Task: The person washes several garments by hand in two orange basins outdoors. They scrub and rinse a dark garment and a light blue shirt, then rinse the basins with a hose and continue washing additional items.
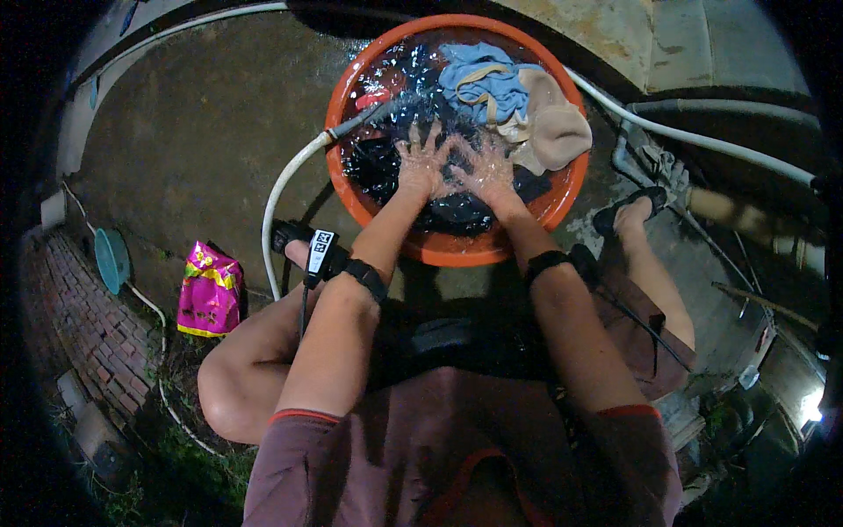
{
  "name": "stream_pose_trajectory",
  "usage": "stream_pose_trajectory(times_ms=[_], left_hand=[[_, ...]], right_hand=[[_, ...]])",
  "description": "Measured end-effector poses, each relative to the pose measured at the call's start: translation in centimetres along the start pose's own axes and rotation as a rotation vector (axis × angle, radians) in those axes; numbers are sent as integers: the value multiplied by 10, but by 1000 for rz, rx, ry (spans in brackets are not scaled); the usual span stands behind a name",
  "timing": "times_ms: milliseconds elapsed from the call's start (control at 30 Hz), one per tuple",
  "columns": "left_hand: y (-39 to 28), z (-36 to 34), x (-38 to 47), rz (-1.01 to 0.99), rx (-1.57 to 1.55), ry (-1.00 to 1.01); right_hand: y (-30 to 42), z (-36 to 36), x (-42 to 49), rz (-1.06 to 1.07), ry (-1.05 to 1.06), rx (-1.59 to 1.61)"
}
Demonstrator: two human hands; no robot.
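An orange plastic tub (454, 255) filled with water stands before me. My left hand (421, 161) and my right hand (486, 165) lie side by side at the water's middle, fingers spread, over dark cloth (454, 214); their fingertips are partly blurred by water. Neither hand appears to grip anything. A hose (286, 174) comes over the tub's left rim, its grey end (362, 120) pouring water just beyond my left hand. Blue cloth with cream trim (484, 79) is heaped at the far right. Beside it, a beige padded fabric piece (560, 132) leans on the right rim. A red item (373, 99) shows near the hose end.
A pink plastic packet (211, 290) lies on the wet concrete to the left, with a teal basin (112, 261) farther left. White pipe (698, 135) runs along the right. A grey cloth (662, 168) hangs by the pipes near my right foot. A bright lamp (813, 405) shines at lower right.
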State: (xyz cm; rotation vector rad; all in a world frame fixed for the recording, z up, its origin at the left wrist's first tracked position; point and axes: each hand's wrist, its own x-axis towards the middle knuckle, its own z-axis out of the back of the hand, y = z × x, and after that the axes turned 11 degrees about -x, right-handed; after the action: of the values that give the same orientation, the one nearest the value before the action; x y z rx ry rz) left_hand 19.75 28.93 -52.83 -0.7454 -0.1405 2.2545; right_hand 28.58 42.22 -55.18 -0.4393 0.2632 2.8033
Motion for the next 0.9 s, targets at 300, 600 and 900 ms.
stream_pose_trajectory(times_ms=[300,600,900], left_hand=[[19,24,-15,-121,-89,-9],[52,54,-28,-212,-520,-99],[7,99,-64,-355,-1041,-79]], right_hand=[[-14,28,-47,170,-215,-16],[-10,95,-38,15,-401,687],[18,337,-114,96,-459,1103]])
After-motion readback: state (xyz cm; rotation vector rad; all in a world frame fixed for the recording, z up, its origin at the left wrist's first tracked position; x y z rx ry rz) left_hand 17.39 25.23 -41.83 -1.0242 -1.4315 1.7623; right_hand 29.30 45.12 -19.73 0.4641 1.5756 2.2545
